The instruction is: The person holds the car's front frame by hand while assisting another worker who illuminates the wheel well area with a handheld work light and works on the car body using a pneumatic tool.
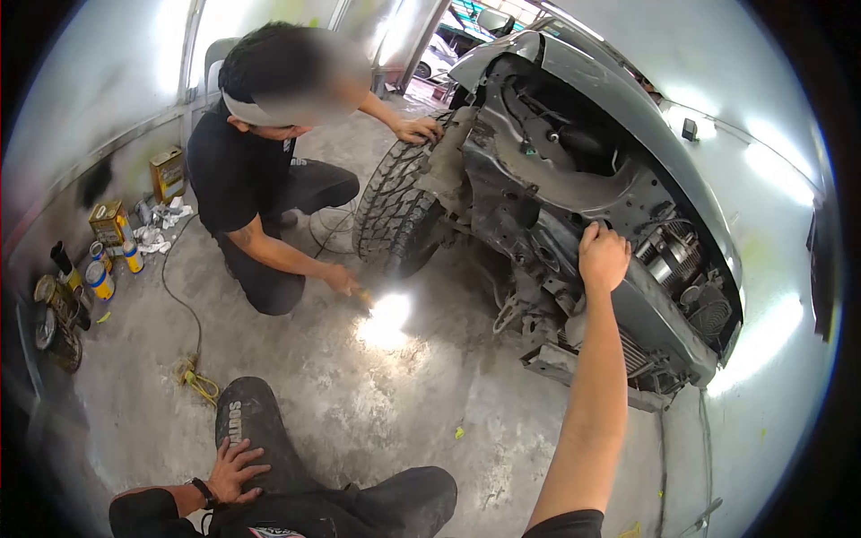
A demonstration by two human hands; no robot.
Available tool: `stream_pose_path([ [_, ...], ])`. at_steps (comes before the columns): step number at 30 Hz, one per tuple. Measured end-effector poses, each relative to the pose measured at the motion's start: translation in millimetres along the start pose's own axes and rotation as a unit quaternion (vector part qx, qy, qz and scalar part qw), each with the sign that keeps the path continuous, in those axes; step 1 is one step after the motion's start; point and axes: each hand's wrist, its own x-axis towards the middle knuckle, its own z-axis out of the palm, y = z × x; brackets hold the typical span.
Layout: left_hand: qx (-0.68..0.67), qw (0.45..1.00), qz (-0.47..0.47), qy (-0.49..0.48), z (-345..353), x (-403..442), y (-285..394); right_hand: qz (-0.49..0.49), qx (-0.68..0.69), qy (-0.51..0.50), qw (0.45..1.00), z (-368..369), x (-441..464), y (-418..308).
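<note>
My right hand (604,257) rests on the dark metal frame rail (567,240) at the front of a grey vehicle (619,99), its fingers bent over the edge. What lies under the fingertips is hidden. My left hand (235,471) lies on my left thigh (256,417) with its fingers spread, holding nothing. Left of the frame is a treaded tire (393,193). A co-worker (238,170) squats beside it, one hand on top of the tire, the other holding a bright work lamp (387,319) low over the concrete floor.
Cans and bottles (100,280), two tins (168,175) (110,224) and crumpled paper (158,224) stand or lie along the left wall. A cable (184,300) runs over the floor to a yellow cord (199,386). A pale wall (762,251) rises at right.
</note>
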Motion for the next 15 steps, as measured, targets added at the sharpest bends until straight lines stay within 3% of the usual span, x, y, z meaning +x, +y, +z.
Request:
stream_pose_path([
  [15, 0.033, 0.999, 0.014, -0.005, -0.9, 3.3, 1.1, -0.032, 0.003, 0.041, 0.999, 10.4, 0.8, 4.5],
])
